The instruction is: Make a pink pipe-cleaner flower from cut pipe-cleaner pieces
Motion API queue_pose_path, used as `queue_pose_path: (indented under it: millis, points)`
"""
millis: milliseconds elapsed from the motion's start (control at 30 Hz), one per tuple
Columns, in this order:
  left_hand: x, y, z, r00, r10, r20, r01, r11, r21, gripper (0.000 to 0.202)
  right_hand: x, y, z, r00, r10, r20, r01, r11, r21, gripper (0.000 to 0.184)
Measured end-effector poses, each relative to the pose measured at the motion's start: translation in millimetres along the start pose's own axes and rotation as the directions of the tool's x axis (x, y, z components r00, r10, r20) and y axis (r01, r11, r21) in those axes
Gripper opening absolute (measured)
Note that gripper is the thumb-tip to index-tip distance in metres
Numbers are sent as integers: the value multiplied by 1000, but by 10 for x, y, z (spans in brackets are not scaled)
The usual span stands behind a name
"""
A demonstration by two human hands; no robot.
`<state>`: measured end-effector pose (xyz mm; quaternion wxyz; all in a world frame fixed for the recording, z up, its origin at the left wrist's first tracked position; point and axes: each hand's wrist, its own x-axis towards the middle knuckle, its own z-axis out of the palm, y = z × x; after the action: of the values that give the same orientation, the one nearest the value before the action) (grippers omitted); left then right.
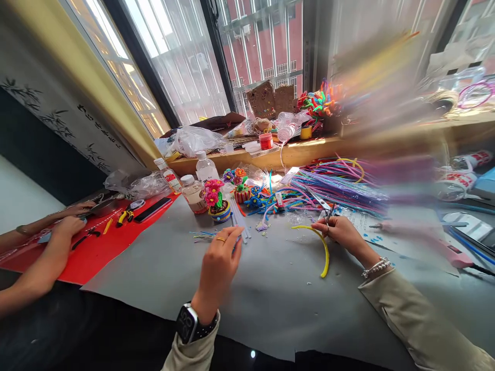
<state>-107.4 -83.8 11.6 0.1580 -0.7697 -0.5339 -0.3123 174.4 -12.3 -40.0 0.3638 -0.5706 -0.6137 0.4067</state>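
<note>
My left hand [221,256] hovers over the grey mat [154,268], fingers curled and pinched together near several thin sticks [240,222]; what it pinches is hidden. It wears a ring and a smartwatch. My right hand [337,230] is closed on a small pair of scissors [324,206] and rests at one end of a curved yellow pipe cleaner [324,252] lying on the mat. A small pot of pink pipe-cleaner flowers [216,201] stands just beyond my left hand.
A heap of coloured pipe cleaners [336,183] lies at the back right. Bottles [204,167] and jars stand behind the flowers. Another person's hands [71,219] work on a red sheet [93,247] at left with pliers and a phone. A cluttered wooden sill [294,152] runs along the window.
</note>
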Motion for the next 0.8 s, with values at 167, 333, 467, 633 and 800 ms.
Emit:
queue_pose_path:
  millis: [167,333,467,633,800]
  points:
    - [269,619,524,924,202,325,-120,959,-256,38,-36,-47,15,995,-1,100,-12,992,127,31]
    - [450,809,808,857,181,483,-68,968,-243,21,-23,-50,14,996,-19,91,3,985,170,32]
    - [415,759,728,841,128,525,-3,973,-232,22,1,-22,3,1000,-8,27,4,992,126,33]
    - [357,653,616,853,71,516,53,974,-222,24,-1,-37,-12,998,-56,40,53,997,59,37]
    - [418,645,600,881,57,470,48,977,-209,25,-30,-86,1,972,-85,220,59,991,123,32]
